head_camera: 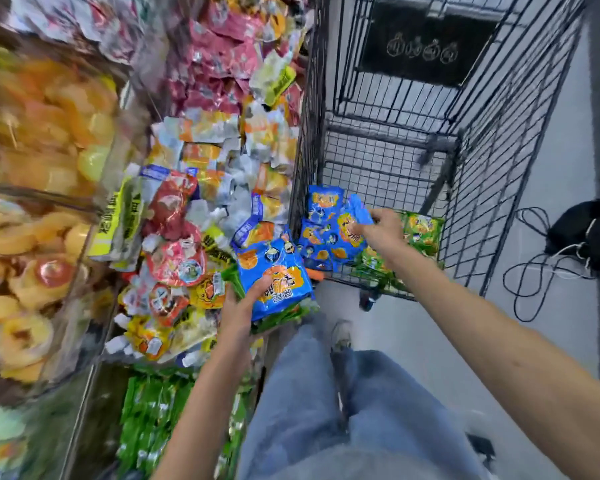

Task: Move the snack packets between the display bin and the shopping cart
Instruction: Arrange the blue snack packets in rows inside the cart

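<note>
Two hands are at work, each with blue snack packets. The left hand [245,308], at 7 o'clock from the frame's centre, grips a small stack with the thumb on top and the fingers curled underneath: one blue packet [278,278] lies uppermost, with green packets [286,317] below it, too overlapped to count. The right hand [383,230], at 3 o'clock, is inside the black wire shopping cart [471,188] and pinches one held blue packet [349,237] by its upper edge. Two more loose blue packets [326,202] lie on the cart floor at its 9 o'clock, touching it, and at least two cart green packets [425,230] lie at the hand's 3 and 6 o'clock. The display bin [132,109], at 10 o'clock, is heaped with mixed red, orange and yellow packets beyond counting. On the floor at 3 o'clock, outside the cart, lie one black bag [589,233] and a looped cable [530,278].
</note>
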A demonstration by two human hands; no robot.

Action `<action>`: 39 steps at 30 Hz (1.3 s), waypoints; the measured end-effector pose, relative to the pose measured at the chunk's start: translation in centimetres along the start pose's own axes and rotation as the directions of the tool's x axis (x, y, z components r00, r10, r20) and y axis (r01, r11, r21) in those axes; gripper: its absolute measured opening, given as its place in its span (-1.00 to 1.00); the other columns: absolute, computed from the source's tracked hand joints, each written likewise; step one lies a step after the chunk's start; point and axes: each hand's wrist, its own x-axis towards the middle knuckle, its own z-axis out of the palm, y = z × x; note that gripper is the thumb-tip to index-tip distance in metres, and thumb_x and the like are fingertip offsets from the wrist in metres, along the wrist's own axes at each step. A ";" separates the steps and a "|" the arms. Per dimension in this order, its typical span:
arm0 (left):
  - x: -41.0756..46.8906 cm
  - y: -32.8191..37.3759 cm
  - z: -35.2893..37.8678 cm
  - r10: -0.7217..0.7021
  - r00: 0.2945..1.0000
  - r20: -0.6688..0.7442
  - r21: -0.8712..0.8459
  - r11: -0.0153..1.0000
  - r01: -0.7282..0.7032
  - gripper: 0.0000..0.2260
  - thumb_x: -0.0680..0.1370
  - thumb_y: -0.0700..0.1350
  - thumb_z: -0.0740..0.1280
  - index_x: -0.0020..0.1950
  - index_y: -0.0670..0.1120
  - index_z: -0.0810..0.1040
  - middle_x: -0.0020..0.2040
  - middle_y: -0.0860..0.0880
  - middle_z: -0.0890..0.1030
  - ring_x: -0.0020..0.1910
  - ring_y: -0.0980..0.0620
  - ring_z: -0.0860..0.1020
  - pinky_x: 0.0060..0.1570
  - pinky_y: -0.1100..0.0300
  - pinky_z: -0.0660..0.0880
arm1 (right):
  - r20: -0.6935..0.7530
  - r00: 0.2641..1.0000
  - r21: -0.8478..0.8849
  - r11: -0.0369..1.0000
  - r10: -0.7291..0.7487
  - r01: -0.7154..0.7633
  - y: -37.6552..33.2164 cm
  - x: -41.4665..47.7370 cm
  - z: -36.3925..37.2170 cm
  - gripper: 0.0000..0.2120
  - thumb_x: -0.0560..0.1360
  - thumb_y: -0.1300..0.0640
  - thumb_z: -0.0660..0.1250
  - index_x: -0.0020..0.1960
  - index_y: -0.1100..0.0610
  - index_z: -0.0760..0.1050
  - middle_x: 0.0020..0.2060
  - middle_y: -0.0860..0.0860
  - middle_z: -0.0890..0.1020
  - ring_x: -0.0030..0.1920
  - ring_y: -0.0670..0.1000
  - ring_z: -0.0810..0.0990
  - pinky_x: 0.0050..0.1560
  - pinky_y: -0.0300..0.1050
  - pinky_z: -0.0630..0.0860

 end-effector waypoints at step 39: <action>4.9 2.8 5.1 0.032 0.984 -0.178 0.176 0.984 0.000 -0.13 0.40 0.32 0.27 0.56 0.00 -0.02 0.57 -0.02 0.06 0.51 -0.09 0.14 0.42 -0.20 0.18 | 0.330 0.926 0.521 0.784 0.182 -0.339 -1.8 2.1 0.1 -0.93 0.48 0.20 0.35 -0.08 0.05 0.51 -0.17 -0.08 0.67 -0.16 -0.07 0.62 -0.14 -0.17 0.57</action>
